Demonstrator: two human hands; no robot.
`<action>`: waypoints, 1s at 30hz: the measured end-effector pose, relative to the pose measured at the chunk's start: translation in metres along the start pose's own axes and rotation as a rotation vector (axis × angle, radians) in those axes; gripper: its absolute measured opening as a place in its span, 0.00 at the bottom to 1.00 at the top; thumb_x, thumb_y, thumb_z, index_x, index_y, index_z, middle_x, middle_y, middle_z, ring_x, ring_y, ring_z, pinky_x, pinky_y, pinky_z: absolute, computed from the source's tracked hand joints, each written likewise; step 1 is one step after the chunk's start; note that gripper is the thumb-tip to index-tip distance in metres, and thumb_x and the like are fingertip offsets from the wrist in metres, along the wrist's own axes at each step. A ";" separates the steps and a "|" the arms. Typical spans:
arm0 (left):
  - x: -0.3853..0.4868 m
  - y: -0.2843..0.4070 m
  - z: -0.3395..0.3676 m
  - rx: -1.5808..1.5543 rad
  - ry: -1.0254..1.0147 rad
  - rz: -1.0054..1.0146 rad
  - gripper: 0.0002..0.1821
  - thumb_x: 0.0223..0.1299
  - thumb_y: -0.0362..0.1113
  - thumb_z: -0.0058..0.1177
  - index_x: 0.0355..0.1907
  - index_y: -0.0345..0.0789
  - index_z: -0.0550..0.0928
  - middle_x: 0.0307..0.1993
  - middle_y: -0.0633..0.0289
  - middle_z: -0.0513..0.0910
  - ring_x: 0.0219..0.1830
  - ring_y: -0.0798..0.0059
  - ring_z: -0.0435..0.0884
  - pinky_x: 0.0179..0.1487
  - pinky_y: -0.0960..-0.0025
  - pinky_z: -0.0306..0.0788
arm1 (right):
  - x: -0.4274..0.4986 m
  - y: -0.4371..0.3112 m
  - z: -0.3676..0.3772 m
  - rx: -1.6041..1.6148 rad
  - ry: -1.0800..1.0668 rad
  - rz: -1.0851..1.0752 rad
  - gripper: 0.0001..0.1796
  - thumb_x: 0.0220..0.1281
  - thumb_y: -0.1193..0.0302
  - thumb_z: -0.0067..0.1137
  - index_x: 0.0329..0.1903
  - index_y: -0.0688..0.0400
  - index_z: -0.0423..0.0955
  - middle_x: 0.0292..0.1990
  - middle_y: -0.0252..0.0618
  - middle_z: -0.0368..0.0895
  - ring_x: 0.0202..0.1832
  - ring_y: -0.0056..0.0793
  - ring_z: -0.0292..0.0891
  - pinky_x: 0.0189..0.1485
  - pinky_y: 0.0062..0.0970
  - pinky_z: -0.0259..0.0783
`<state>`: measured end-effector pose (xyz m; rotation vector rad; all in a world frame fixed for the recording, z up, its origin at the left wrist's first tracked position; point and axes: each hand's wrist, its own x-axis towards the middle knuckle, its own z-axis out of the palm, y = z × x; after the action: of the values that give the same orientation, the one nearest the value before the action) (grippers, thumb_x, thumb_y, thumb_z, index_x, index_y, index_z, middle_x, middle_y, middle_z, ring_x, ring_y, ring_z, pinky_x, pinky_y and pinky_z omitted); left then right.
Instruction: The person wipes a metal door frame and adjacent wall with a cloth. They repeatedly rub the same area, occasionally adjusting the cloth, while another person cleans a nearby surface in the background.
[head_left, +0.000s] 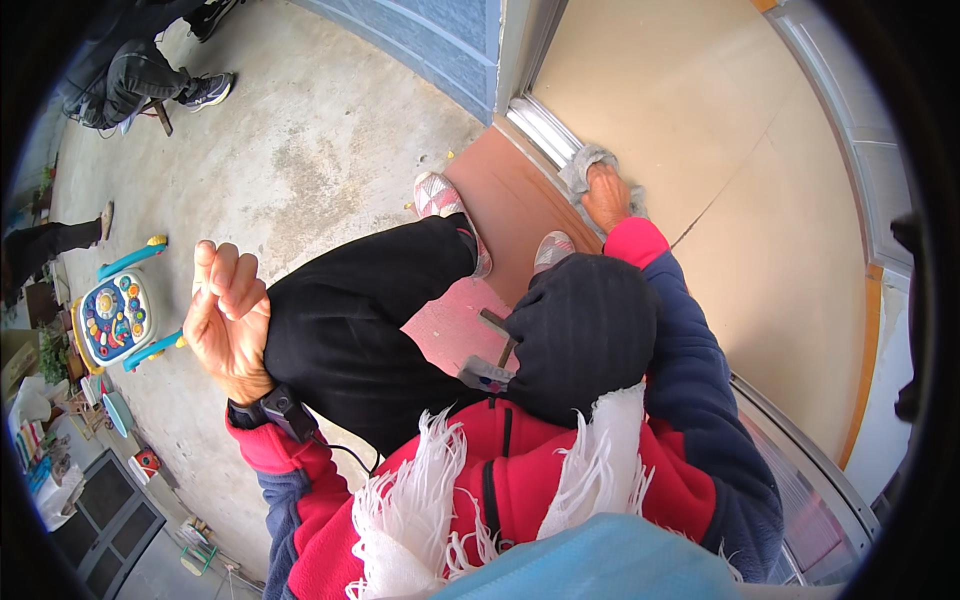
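My right hand (606, 196) presses a crumpled grey cloth (586, 166) down at the end of a metal sliding-door track (546, 129), where the track meets the beige tiled floor (720, 135). Part of the cloth spreads out on both sides of the fingers. My left hand (229, 311) is raised beside my left knee, palm up with the fingers curled in; no object shows in it. A small dark camera (289, 414) is strapped to the left wrist.
A reddish-brown sill (502, 187) lies before my feet. A blue panel (427, 45) stands beyond it. A toy activity walker (116, 316) is on the concrete at left. A seated person (139, 79) is at upper left, another person's leg (56, 244) below.
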<state>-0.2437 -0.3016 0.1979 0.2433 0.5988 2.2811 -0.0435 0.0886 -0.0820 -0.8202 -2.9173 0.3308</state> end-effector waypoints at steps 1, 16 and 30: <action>0.000 0.000 0.000 -0.004 -0.005 0.002 0.18 0.57 0.21 0.47 0.52 0.25 0.69 0.31 0.60 0.68 0.28 0.79 0.64 0.32 0.79 0.65 | -0.005 0.001 -0.002 -0.009 -0.015 0.020 0.08 0.40 0.79 0.55 0.29 0.60 0.74 0.35 0.41 0.79 0.45 0.41 0.72 0.43 0.37 0.73; 0.005 -0.007 0.007 0.001 0.024 0.017 0.16 0.59 0.20 0.43 0.51 0.25 0.69 0.29 0.61 0.68 0.26 0.79 0.64 0.28 0.79 0.65 | 0.057 -0.057 0.018 -0.124 0.039 -0.122 0.18 0.41 0.69 0.64 0.39 0.60 0.78 0.41 0.40 0.77 0.50 0.36 0.65 0.47 0.34 0.67; 0.008 -0.012 0.016 0.084 0.051 -0.017 0.18 0.57 0.21 0.46 0.52 0.25 0.69 0.31 0.61 0.68 0.28 0.79 0.63 0.31 0.81 0.65 | 0.096 -0.080 0.024 -0.155 -0.114 0.000 0.15 0.53 0.70 0.52 0.44 0.58 0.77 0.46 0.41 0.78 0.53 0.39 0.68 0.45 0.35 0.72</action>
<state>-0.2356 -0.2830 0.2061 0.2211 0.7217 2.2544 -0.1691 0.0678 -0.0837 -0.8485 -3.0804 0.1577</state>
